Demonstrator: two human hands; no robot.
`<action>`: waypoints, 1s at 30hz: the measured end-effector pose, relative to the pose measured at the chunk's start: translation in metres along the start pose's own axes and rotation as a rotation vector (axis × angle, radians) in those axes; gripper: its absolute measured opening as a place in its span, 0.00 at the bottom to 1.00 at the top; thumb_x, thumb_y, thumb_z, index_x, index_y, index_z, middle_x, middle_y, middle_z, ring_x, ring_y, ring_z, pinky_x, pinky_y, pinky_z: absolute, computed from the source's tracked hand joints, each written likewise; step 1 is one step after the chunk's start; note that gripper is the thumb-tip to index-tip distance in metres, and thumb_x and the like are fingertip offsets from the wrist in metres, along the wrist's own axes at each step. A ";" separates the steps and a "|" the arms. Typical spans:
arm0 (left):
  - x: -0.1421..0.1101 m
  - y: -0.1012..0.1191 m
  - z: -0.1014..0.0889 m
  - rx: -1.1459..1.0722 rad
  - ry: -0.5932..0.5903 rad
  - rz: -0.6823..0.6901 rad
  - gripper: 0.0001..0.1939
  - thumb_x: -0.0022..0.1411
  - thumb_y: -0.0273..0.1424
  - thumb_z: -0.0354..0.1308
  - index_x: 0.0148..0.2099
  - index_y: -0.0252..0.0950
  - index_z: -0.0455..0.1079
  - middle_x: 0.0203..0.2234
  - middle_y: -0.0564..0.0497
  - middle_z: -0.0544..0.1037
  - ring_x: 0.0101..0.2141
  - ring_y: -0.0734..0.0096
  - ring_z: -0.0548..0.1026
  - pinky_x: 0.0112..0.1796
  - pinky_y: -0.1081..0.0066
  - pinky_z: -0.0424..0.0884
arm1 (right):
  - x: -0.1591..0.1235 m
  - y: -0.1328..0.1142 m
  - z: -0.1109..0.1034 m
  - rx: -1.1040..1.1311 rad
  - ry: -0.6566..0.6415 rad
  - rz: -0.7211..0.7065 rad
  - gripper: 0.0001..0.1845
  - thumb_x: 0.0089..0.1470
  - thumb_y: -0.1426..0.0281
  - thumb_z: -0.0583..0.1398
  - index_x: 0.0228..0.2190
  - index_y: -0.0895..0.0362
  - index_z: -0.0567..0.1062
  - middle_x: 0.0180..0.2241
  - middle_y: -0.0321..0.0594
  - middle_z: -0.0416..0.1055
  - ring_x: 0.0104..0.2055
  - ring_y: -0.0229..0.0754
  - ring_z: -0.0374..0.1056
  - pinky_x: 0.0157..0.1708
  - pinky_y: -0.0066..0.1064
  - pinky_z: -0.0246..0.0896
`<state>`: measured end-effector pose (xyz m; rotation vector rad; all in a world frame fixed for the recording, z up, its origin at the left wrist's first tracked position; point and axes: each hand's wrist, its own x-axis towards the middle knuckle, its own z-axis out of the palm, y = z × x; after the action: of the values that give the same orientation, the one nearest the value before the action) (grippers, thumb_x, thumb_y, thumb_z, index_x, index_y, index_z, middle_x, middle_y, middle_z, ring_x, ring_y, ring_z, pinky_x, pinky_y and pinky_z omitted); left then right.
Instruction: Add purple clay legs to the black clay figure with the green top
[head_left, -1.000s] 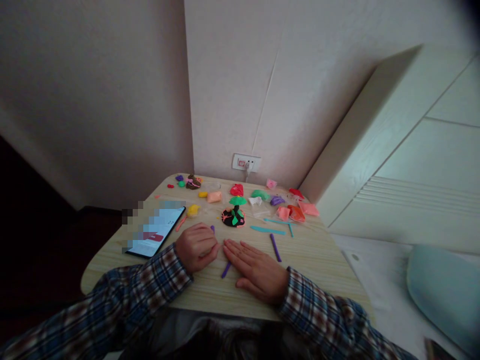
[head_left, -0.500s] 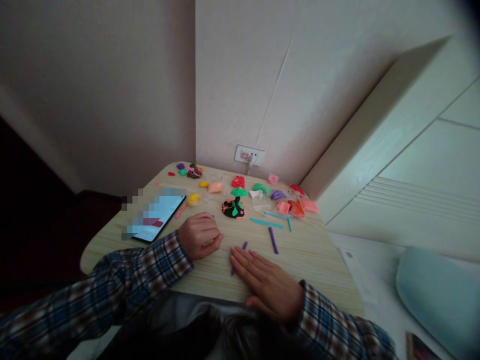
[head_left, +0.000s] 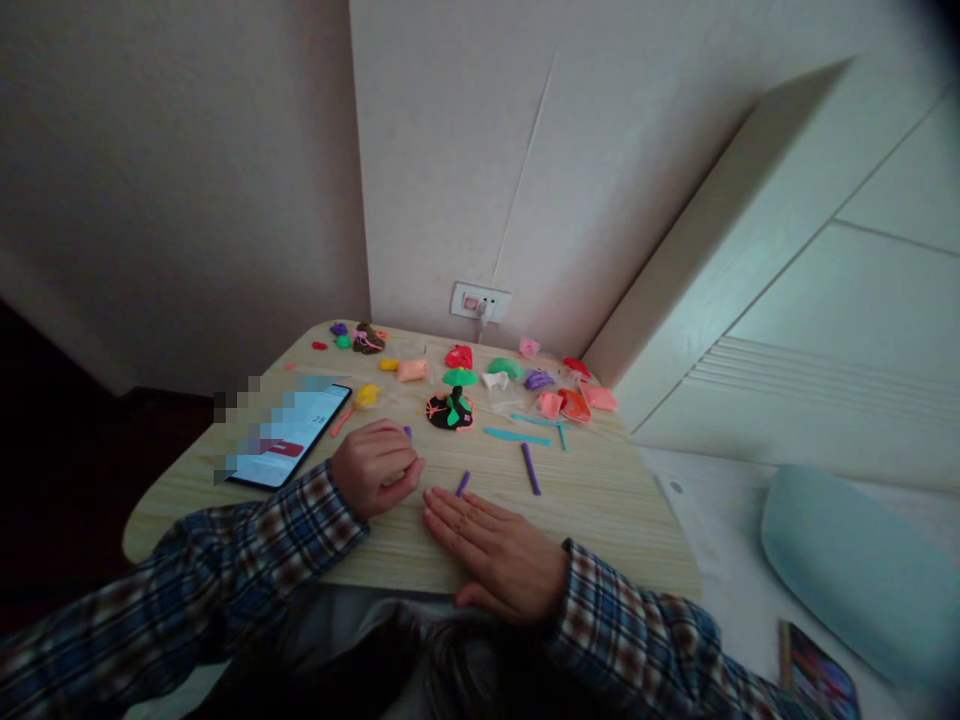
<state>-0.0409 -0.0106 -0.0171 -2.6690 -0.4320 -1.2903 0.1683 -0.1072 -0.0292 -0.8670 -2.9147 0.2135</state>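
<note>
My right hand [head_left: 495, 552] lies palm down with its fingers stretched out over a slim purple stick [head_left: 463, 483]. Only the stick's far end shows past the fingers; whether it is clay or a tool, I cannot tell. To its left, my left hand [head_left: 378, 468] is curled on the table, thumb against the fingers. A purple tip [head_left: 408, 432] peeks out behind its knuckles; whether the hand grips it is hidden. Beyond both hands stands a small clay model [head_left: 451, 405] with a black base, green leaves and a green top. Another purple stick [head_left: 531, 468] lies to the right.
A blue modelling knife [head_left: 517, 437] and a thin blue tool [head_left: 562, 436] lie right of the model. Bagged clay, such as an orange pack [head_left: 575, 405], lines the back. A phone [head_left: 289, 445] lies at left, and a brown clay piece [head_left: 368, 340] at the far left corner.
My right hand has slid toward me and then forward again over the purple stick, which shows at different lengths. My left hand stays curled in place. The view has shifted slightly.
</note>
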 end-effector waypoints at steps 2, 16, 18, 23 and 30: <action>-0.001 -0.001 0.001 0.001 -0.002 0.004 0.11 0.55 0.23 0.51 0.21 0.34 0.64 0.17 0.52 0.72 0.22 0.74 0.69 0.31 0.70 0.70 | -0.001 0.000 0.000 0.016 -0.005 -0.019 0.38 0.58 0.54 0.40 0.59 0.70 0.45 0.62 0.53 0.39 0.65 0.43 0.29 0.62 0.37 0.33; -0.003 -0.002 0.003 0.001 -0.040 0.004 0.12 0.56 0.24 0.49 0.21 0.35 0.64 0.17 0.52 0.72 0.22 0.74 0.68 0.32 0.70 0.70 | 0.007 0.000 -0.001 0.053 -0.029 -0.026 0.38 0.58 0.54 0.43 0.59 0.70 0.44 0.62 0.53 0.38 0.65 0.44 0.30 0.62 0.38 0.32; -0.004 -0.002 0.004 0.007 -0.040 0.002 0.13 0.57 0.25 0.48 0.20 0.35 0.64 0.16 0.53 0.71 0.21 0.75 0.68 0.32 0.71 0.69 | -0.007 -0.003 -0.003 0.058 -0.039 -0.006 0.38 0.58 0.54 0.42 0.60 0.69 0.43 0.62 0.52 0.37 0.65 0.44 0.29 0.62 0.38 0.34; -0.005 -0.003 0.007 0.019 -0.065 -0.004 0.14 0.57 0.25 0.48 0.20 0.35 0.63 0.16 0.53 0.70 0.21 0.75 0.67 0.32 0.71 0.69 | 0.003 -0.001 -0.002 0.052 -0.060 0.017 0.39 0.58 0.53 0.42 0.60 0.69 0.42 0.62 0.52 0.36 0.65 0.44 0.30 0.62 0.38 0.35; -0.004 -0.002 0.006 0.021 -0.046 0.003 0.13 0.56 0.25 0.49 0.20 0.35 0.63 0.16 0.53 0.71 0.20 0.75 0.67 0.31 0.71 0.69 | 0.005 0.000 -0.001 0.060 -0.058 -0.028 0.38 0.58 0.54 0.43 0.60 0.68 0.42 0.63 0.52 0.36 0.65 0.44 0.29 0.62 0.39 0.34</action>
<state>-0.0394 -0.0079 -0.0237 -2.6857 -0.4446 -1.2196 0.1642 -0.1043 -0.0280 -0.8244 -2.9542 0.3281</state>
